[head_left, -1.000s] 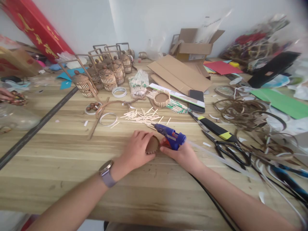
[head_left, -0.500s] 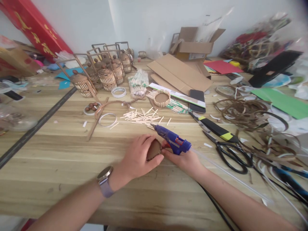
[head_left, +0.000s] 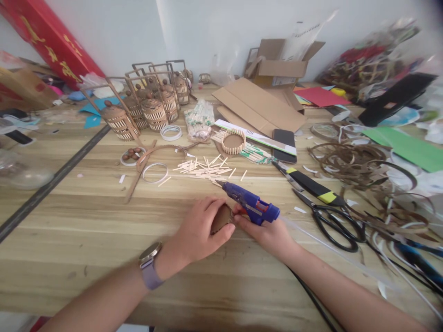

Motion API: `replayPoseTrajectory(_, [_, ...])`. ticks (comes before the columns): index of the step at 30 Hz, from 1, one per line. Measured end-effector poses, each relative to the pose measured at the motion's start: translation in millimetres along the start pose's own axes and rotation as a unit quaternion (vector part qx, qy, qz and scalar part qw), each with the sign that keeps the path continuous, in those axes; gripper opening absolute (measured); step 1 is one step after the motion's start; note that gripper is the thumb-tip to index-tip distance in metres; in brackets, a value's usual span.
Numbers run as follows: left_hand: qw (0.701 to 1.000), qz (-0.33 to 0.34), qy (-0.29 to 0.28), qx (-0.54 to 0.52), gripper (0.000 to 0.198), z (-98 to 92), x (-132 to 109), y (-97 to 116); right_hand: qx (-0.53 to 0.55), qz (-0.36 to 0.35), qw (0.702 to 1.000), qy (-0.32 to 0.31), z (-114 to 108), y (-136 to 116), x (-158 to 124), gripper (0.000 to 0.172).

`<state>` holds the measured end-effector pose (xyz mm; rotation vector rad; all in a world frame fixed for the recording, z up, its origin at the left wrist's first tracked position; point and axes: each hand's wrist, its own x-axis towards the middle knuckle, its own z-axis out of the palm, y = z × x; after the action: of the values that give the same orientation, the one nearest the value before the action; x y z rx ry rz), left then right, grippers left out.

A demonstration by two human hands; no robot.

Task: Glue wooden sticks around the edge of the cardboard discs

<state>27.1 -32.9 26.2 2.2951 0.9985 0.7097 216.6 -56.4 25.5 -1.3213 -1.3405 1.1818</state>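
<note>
While a round brown piece sits between the two hands, I see the left hand curling thumb and fingers around its edge. The right hand grips a blue glue gun, its fingertips at the piece's right rim. Beyond lie loose wooden sticks; black scissors rest rightward on the wooden table.

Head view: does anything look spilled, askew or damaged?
Nothing looks plainly damaged. Beyond the glue gun in the right hand, small sticks lie in a loose, crisscrossed heap with a few strays, which looks untidy rather than spilled. At the right, brown strips lie tangled.
</note>
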Motion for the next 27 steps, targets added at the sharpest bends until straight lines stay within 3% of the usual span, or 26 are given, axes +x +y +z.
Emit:
replayPoseTrajectory(11, [0.999, 0.016, 0.031, -0.036, 0.04, 3.4, -2, -1, -0.045, -0.031, 0.998, 0.024, 1, 2, -2, 0.009])
replayPoseTrajectory(18, [0.994, -0.054, 0.028, -0.088, 0.031, -1.7, 1, 1, -0.075, -0.054, 0.994, 0.057, 1, 10, -7, 0.018])
replayPoseTrajectory(27, [0.997, -0.008, 0.024, -0.079, 0.027, 0.5, -2, 8, -0.152, -0.084, 0.982, 0.074, 5, 10, -13, 0.015])
